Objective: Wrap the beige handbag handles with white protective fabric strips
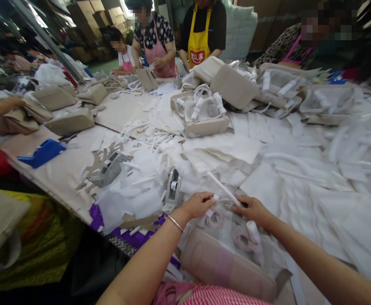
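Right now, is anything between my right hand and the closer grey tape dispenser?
Yes, your left hand lies between your right hand and the dispenser. The white tube in your right hand also sticks out toward that side.

The near bag [226, 264] lies at the table's [122, 109] near edge. The tube [223, 188] is just past it. Two tape cutters [173, 190] sit to the left. The open bag [206, 123] lies farther back, and more bags [234, 87] are piled behind it.
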The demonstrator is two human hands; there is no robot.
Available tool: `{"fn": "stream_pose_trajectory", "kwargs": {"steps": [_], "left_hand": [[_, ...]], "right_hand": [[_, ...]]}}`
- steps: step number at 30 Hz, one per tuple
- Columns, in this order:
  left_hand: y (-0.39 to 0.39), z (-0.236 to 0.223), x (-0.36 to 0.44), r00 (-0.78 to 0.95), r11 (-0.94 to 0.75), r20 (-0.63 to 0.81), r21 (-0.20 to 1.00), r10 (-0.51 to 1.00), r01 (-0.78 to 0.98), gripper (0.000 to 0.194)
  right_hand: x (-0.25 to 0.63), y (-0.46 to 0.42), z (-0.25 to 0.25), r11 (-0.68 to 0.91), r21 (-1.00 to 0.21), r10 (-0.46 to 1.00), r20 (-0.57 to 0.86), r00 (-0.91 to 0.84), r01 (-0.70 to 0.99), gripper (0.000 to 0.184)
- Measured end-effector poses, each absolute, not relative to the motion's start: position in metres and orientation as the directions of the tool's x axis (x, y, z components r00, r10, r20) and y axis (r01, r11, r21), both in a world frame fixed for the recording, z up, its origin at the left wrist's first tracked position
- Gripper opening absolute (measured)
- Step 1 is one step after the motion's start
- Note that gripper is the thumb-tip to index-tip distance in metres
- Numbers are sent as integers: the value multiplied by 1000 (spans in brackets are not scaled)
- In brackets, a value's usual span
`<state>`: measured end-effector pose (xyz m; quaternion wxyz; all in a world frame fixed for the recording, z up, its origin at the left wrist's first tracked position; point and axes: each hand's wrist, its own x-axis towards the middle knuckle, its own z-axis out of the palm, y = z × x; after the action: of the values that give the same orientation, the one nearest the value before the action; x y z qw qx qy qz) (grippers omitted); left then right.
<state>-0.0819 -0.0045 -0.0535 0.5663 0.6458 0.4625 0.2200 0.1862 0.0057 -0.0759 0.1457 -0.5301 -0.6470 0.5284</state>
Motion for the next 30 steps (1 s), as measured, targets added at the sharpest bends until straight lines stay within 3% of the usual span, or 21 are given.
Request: {"fn": "stream_pose_trajectory", "kwargs": {"steps": [9, 11, 16, 19, 22, 24, 25, 28, 30], "left_hand": [[-13, -50, -81, 398, 449, -468, 882, 789, 146, 67], [-15, -46, -79, 404, 359, -431, 901, 807, 244, 60], [-26, -29, -66, 459, -93, -172, 861, 872, 499, 30], [-27, -11, -56, 505, -349, -49, 667, 861, 659, 31], [-19, 5, -49, 511, -482, 31, 386, 859, 787, 53], [-12, 9, -47, 507, -487, 15, 299, 862, 820, 60], [-9, 8, -46, 505, -475, -38, 288, 862, 832, 53], [-9, -6, -44, 502, -417, -252, 324, 827, 849, 29], [-13, -18, -42, 512, -393, -322, 369, 796, 842, 28]], "right_hand": [[187, 9, -72, -55, -790, 820, -385, -424, 611, 49], [186, 10, -70, -11, -761, 819, -379, -430, 649, 45], [179, 13, -63, 135, -658, 813, -354, -463, 740, 31], [174, 12, -60, 223, -585, 811, -332, -481, 780, 22], [171, 10, -61, 277, -515, 820, -313, -479, 811, 19], [170, 8, -62, 285, -488, 831, -304, -467, 825, 18], [171, 8, -62, 280, -488, 835, -300, -461, 826, 18], [174, 7, -60, 237, -541, 844, -297, -447, 807, 21], [176, 7, -58, 199, -599, 846, -294, -445, 776, 24]]}}
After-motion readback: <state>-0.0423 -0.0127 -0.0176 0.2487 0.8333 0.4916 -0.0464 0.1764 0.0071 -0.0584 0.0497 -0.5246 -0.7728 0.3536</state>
